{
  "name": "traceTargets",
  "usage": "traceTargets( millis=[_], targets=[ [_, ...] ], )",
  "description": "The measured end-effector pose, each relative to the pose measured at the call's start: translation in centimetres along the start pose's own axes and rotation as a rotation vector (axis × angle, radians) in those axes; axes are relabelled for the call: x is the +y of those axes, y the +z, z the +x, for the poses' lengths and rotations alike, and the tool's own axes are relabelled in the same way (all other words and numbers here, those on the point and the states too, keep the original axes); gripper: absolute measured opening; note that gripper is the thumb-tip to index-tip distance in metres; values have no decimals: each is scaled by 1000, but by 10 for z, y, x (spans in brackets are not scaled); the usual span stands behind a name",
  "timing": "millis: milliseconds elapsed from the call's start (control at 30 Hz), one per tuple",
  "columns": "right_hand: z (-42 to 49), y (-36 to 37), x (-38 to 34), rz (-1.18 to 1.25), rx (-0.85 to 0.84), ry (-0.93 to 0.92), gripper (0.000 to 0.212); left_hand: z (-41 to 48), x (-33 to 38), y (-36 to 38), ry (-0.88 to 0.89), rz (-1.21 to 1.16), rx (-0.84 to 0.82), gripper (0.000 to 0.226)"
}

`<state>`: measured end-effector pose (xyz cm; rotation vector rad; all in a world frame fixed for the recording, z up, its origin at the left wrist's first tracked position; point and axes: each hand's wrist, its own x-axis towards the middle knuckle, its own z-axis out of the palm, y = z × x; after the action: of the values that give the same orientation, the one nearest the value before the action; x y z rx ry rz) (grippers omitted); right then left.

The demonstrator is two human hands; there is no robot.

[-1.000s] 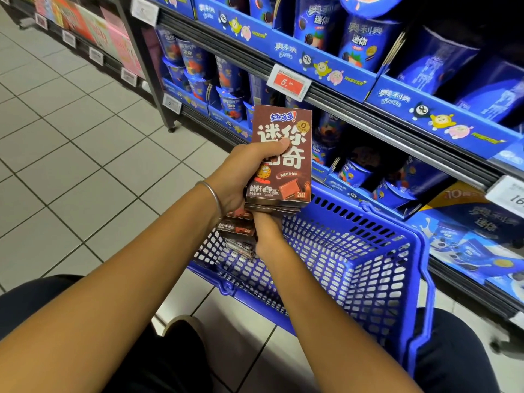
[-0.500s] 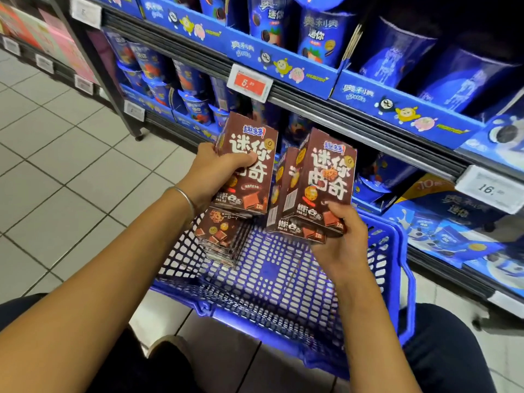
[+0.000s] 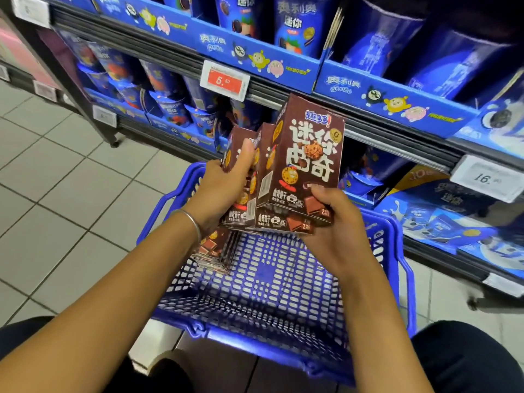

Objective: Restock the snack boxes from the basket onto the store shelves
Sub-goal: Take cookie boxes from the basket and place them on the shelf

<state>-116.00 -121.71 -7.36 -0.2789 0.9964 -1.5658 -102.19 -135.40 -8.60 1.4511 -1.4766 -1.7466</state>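
Several brown snack boxes point(image 3: 307, 163) with white lettering stand upright in a tight row above the blue plastic basket point(image 3: 269, 290). My right hand point(image 3: 331, 222) grips the front boxes from below, thumb on the front face. My left hand point(image 3: 224, 188) presses the leftmost box against the row, thumb on top. More of the same brown boxes point(image 3: 218, 251) lie stacked in the basket's far left corner, partly hidden by my left wrist. The store shelves point(image 3: 283, 89) rise just beyond the basket.
The shelves hold blue cookie cups and blue packs behind blue cardboard fronts. A red price tag point(image 3: 224, 80) and a white price tag point(image 3: 487, 177) hang on the shelf rails. Tiled floor point(image 3: 56, 194) spreads to the left. My dark-clothed knees flank the basket.
One second ago my left hand held one stack while my right reached into the basket. Since then my right hand lifted more boxes, and both hands have brought their boxes together into one row.
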Motion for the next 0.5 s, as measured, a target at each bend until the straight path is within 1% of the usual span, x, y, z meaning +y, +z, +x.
traceTargets(
  millis=[33,100,133,200,333,433,500],
  targets=[
    [0,3,1,3,2,21,42,-1,0,3,-11,5,2,121],
    [0,11,2,17,-4,34,45,0,3,4,-47,19,-4,137],
    [0,14,3,20,-5,35,48,1,5,3,-57,19,-16,142],
    [1,17,2,13,-6,42,51,1,9,2,-71,-3,-51,142],
    [1,24,-9,-66,21,87,56,-3,7,6,-100,-133,-134,128],
    [-2,30,-13,-119,50,99,45,-7,3,4,-153,-180,-152,122],
    [-5,37,-13,-120,69,117,27,-10,1,0,-169,-204,-162,116]
  ],
)
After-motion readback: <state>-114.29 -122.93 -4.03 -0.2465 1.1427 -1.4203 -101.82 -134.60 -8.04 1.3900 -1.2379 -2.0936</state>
